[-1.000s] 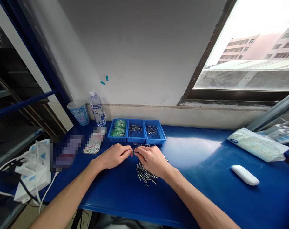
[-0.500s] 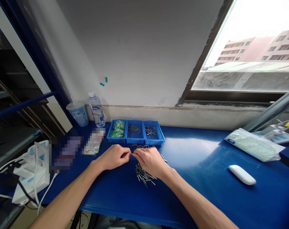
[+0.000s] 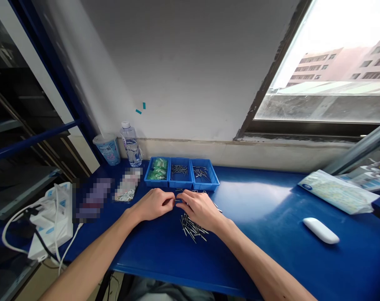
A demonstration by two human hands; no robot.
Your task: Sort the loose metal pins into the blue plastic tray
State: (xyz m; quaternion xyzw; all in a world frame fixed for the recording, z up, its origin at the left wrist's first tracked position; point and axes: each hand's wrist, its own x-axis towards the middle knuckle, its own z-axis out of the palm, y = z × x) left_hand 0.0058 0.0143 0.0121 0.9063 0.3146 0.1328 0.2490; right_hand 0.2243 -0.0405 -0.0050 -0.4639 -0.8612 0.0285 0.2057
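Observation:
My left hand (image 3: 154, 204) and my right hand (image 3: 200, 208) rest close together on the blue table (image 3: 265, 209), fingertips almost meeting. Between them they pinch a small thin metal pin (image 3: 176, 200). A loose heap of metal pins (image 3: 193, 228) lies just below my right hand, and a few more pins (image 3: 190, 191) lie beyond the fingers. Behind the hands stands a blue three-compartment tray (image 3: 181, 184); its left cell holds green packets (image 3: 158, 168), the middle and right cells hold pins.
A plastic water bottle (image 3: 131, 144) and a lidded cup (image 3: 108, 148) stand at the back left by the wall. White boxes with cables (image 3: 49, 221) lie at the table's left end. A white oblong object (image 3: 320, 230) and a plastic bag (image 3: 337, 192) lie at the right.
My hands stay together over the pins with only slight finger movement. The view has shifted a little to the left.

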